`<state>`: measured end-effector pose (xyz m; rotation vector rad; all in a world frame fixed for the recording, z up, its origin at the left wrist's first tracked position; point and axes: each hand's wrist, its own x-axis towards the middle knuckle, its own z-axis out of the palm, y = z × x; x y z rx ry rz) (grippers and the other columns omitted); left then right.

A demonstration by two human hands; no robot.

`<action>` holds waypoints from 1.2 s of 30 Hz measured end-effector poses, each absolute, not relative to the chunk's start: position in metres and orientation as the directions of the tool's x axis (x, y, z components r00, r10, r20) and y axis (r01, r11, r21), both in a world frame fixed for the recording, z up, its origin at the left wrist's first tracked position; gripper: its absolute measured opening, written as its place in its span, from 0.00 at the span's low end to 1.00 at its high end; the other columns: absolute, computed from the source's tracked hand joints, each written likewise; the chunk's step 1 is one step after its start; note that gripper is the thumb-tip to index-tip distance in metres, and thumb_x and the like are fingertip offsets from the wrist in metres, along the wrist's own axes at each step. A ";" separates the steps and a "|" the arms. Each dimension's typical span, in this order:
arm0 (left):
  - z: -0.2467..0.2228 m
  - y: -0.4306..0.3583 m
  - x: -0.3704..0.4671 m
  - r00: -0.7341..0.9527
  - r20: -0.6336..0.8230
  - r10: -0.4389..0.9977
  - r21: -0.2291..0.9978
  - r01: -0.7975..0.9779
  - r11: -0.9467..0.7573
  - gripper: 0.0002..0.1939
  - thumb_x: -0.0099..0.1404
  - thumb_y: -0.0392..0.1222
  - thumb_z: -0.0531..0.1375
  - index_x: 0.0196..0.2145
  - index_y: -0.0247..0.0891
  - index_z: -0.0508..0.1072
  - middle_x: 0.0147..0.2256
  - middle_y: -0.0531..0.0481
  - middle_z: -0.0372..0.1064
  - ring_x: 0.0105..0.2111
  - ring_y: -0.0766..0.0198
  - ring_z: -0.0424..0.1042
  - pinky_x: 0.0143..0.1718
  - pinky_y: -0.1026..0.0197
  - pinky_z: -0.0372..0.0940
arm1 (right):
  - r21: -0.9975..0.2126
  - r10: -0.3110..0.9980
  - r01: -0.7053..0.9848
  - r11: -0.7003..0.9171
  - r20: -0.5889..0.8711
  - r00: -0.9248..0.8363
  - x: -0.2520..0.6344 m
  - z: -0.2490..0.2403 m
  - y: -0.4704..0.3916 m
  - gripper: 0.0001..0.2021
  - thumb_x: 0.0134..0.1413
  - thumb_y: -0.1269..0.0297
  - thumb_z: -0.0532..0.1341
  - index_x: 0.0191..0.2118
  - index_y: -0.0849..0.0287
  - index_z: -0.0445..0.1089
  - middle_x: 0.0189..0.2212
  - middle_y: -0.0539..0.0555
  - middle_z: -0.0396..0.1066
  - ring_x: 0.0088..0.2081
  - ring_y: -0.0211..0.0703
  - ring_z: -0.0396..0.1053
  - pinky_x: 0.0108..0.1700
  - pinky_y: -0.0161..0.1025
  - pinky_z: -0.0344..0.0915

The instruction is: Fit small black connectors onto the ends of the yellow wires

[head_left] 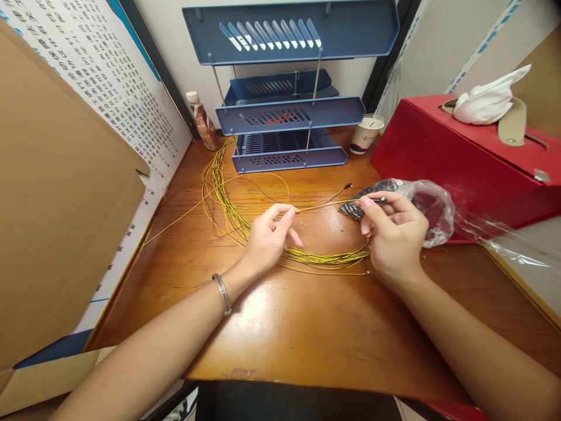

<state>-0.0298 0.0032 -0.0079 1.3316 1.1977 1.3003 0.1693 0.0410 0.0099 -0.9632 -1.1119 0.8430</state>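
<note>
My left hand (272, 233) pinches a thin yellow wire (322, 204) between thumb and forefinger. The wire runs across to my right hand (394, 237), whose thumb and fingers close on its end by a small black connector (379, 200). Below and behind both hands a loose coil of yellow and dark wires (234, 219) lies on the table. One wire end with a black tip (348, 186) rests just beyond. Behind my right hand is a clear plastic bag (432, 204) with many small black parts (350, 209) in it.
A blue tiered tray rack (289, 111) stands at the back of the wooden table (280, 327). Beside it are a brown drink bottle (204, 126) and a paper cup (366, 134). To the right sits a red box (464, 164) with tissue on top; cardboard (61, 193) stands at left.
</note>
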 end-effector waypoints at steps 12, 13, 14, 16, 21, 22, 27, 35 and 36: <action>0.000 -0.007 -0.025 0.076 0.427 0.901 0.887 0.160 -0.433 0.14 0.70 0.45 0.62 0.50 0.38 0.75 0.53 0.40 0.70 0.24 0.73 0.67 0.24 0.65 0.65 | -0.882 0.911 0.228 0.413 0.398 -0.112 0.159 -0.001 0.022 0.04 0.54 0.64 0.67 0.34 0.59 0.75 0.26 0.51 0.70 0.22 0.33 0.60 0.21 0.33 0.54; -0.001 -0.006 -0.026 0.079 0.429 0.900 0.873 0.218 -0.436 0.13 0.71 0.44 0.61 0.50 0.37 0.76 0.52 0.40 0.72 0.24 0.73 0.67 0.26 0.65 0.65 | -0.873 0.904 0.238 0.427 0.403 -0.144 0.159 -0.002 0.021 0.04 0.55 0.64 0.67 0.35 0.59 0.76 0.25 0.50 0.69 0.21 0.33 0.59 0.21 0.33 0.54; -0.001 -0.005 -0.026 0.094 0.424 0.901 0.857 0.279 -0.433 0.13 0.71 0.43 0.60 0.50 0.37 0.76 0.50 0.41 0.74 0.25 0.71 0.68 0.27 0.64 0.66 | -0.866 0.897 0.242 0.438 0.408 -0.169 0.159 -0.002 0.020 0.04 0.55 0.65 0.66 0.35 0.59 0.76 0.24 0.49 0.67 0.21 0.33 0.58 0.21 0.33 0.54; -0.002 -0.005 -0.027 0.139 0.425 0.894 0.796 0.413 -0.442 0.12 0.71 0.42 0.60 0.49 0.36 0.77 0.42 0.43 0.79 0.26 0.68 0.68 0.29 0.63 0.65 | -0.859 0.889 0.239 0.453 0.416 -0.191 0.160 -0.002 0.020 0.04 0.56 0.64 0.66 0.35 0.59 0.76 0.23 0.49 0.66 0.21 0.33 0.58 0.22 0.33 0.54; -0.004 -0.004 -0.029 0.195 0.509 0.839 0.557 0.668 -0.493 0.09 0.71 0.42 0.61 0.39 0.39 0.82 0.31 0.48 0.80 0.30 0.61 0.67 0.35 0.57 0.63 | -0.856 0.894 0.266 0.443 0.401 -0.200 0.165 -0.002 0.025 0.05 0.57 0.63 0.65 0.36 0.59 0.75 0.23 0.48 0.67 0.21 0.34 0.60 0.22 0.33 0.56; -0.004 -0.003 -0.030 0.198 0.517 0.833 0.540 0.680 -0.497 0.09 0.71 0.41 0.61 0.38 0.39 0.82 0.31 0.49 0.80 0.30 0.60 0.67 0.36 0.57 0.63 | -0.844 0.893 0.298 0.446 0.396 -0.214 0.166 -0.001 0.026 0.05 0.57 0.64 0.65 0.36 0.59 0.75 0.22 0.48 0.67 0.21 0.35 0.60 0.22 0.34 0.57; -0.005 0.000 -0.032 0.204 0.509 0.836 0.513 0.708 -0.485 0.09 0.71 0.40 0.61 0.38 0.39 0.82 0.30 0.49 0.79 0.35 0.58 0.67 0.41 0.54 0.63 | -0.629 0.826 0.535 0.564 0.412 -0.386 0.175 0.005 0.033 0.04 0.56 0.68 0.63 0.35 0.60 0.76 0.23 0.49 0.72 0.22 0.37 0.65 0.29 0.36 0.62; -0.009 0.002 -0.032 0.163 0.445 0.881 0.470 0.795 -0.384 0.09 0.70 0.41 0.61 0.40 0.40 0.82 0.32 0.49 0.80 0.33 0.58 0.72 0.42 0.52 0.61 | -0.114 0.706 0.702 0.703 0.237 -0.668 0.177 0.040 0.069 0.09 0.62 0.67 0.60 0.42 0.57 0.80 0.38 0.55 0.81 0.41 0.50 0.77 0.50 0.47 0.62; -0.008 0.002 -0.033 0.153 0.441 0.884 0.466 0.803 -0.372 0.09 0.70 0.41 0.61 0.41 0.41 0.82 0.33 0.49 0.81 0.33 0.58 0.72 0.42 0.52 0.61 | -0.049 0.713 0.720 0.692 0.202 -0.671 0.178 0.046 0.079 0.10 0.62 0.66 0.60 0.41 0.57 0.80 0.37 0.55 0.81 0.41 0.51 0.76 0.52 0.49 0.61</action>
